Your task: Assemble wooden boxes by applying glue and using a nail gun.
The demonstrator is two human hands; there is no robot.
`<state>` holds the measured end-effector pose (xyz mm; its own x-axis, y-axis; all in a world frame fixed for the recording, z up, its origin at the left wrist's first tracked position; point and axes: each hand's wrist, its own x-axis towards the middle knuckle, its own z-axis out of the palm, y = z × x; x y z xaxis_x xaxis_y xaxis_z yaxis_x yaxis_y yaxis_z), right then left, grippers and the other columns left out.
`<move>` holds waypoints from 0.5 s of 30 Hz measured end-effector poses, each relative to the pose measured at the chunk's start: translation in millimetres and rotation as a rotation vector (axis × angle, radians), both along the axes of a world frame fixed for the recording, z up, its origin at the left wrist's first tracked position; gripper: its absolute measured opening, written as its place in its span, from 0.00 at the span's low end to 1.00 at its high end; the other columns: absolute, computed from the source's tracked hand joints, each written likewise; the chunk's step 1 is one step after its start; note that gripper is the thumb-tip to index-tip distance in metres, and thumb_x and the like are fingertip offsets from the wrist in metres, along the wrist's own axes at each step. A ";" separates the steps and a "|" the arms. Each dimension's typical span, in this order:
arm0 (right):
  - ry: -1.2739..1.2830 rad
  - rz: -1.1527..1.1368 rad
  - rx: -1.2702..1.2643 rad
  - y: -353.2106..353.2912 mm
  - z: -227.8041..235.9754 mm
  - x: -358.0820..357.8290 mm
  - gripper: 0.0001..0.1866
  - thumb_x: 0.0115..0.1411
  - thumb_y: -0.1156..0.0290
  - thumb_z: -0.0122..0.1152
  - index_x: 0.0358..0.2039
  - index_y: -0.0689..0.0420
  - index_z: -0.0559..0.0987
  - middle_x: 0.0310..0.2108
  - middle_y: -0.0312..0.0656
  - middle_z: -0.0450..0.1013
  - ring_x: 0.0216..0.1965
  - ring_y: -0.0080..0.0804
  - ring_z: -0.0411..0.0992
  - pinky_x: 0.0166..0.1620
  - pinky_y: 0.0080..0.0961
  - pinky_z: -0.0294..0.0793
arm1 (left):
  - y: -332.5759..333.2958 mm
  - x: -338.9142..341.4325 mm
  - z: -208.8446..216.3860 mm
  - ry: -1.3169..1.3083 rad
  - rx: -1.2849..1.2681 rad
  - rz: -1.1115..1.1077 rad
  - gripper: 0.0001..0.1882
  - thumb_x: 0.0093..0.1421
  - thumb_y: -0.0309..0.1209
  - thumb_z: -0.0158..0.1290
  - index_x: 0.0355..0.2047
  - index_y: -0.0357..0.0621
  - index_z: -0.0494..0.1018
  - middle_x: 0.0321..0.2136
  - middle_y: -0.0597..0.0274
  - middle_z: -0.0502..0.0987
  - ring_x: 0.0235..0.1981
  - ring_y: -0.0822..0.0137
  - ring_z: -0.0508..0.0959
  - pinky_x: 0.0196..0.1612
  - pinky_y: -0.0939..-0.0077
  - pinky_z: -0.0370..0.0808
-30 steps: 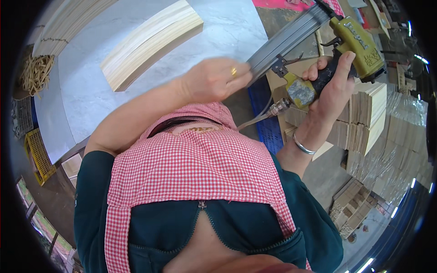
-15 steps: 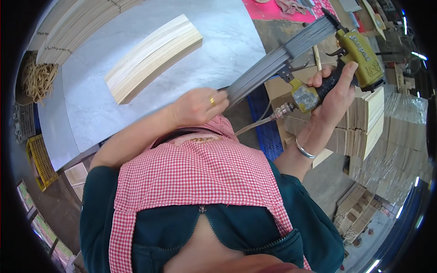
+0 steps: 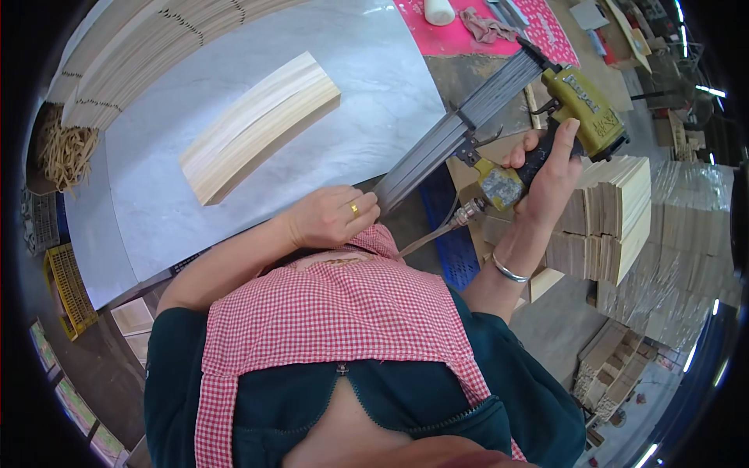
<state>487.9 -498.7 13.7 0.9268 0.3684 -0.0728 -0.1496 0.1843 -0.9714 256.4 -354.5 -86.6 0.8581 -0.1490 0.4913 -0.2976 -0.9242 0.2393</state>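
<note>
In my right hand (image 3: 550,175) is a yellow-green pneumatic nail gun (image 3: 585,113), fingers wrapped round its black handle and thumb raised alongside. Its long grey magazine (image 3: 421,160) slants down toward my left. At the lower end of the magazine, my left hand (image 3: 334,217), with a gold ring, is closed, thumb and fingers pressed against the end; the exact grip is partly hidden. An air hose (image 3: 429,240) runs from the gun's fitting toward my apron. A curved pale wood block (image 3: 261,125) lies on the table (image 3: 374,86), beyond my left hand, touched by neither hand.
Stacked curved wood strips (image 3: 148,58) fill the table's far left, above a bin of shavings (image 3: 66,148). A pink cloth (image 3: 437,35) bears a white bottle (image 3: 439,11) and a rag. Wood stacks (image 3: 608,210) stand at right; a blue crate (image 3: 451,234) sits below the magazine.
The nail gun and both hands have shifted slightly left in the picture, while the whole view has moved a little. My hands keep their places on the gun and its magazine.
</note>
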 end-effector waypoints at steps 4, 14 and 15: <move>0.033 0.011 0.030 6.3 -5.4 3.0 0.18 0.71 0.56 0.55 0.35 0.60 0.71 0.19 0.38 0.69 0.13 0.25 0.69 0.16 0.21 0.70 | 5.9 12.3 8.8 -0.004 0.003 0.005 0.07 0.60 0.26 0.53 0.38 0.39 0.72 0.38 0.60 0.75 0.29 0.66 0.74 0.34 0.78 0.72; 0.043 0.106 -0.224 16.3 -65.4 66.2 0.15 0.65 0.63 0.61 0.29 0.62 0.75 0.19 0.40 0.71 0.14 0.26 0.70 0.18 0.22 0.72 | -14.6 0.9 -10.1 0.070 -0.147 0.065 0.05 0.60 0.27 0.53 0.36 0.41 0.72 0.37 0.59 0.74 0.29 0.65 0.74 0.34 0.76 0.72; 0.081 0.131 -0.235 22.1 -80.1 79.0 0.15 0.65 0.63 0.61 0.29 0.62 0.76 0.19 0.40 0.72 0.14 0.27 0.70 0.18 0.23 0.72 | -16.2 9.0 -10.8 0.083 -0.164 0.065 0.05 0.60 0.28 0.52 0.36 0.41 0.72 0.37 0.59 0.74 0.29 0.64 0.74 0.35 0.76 0.72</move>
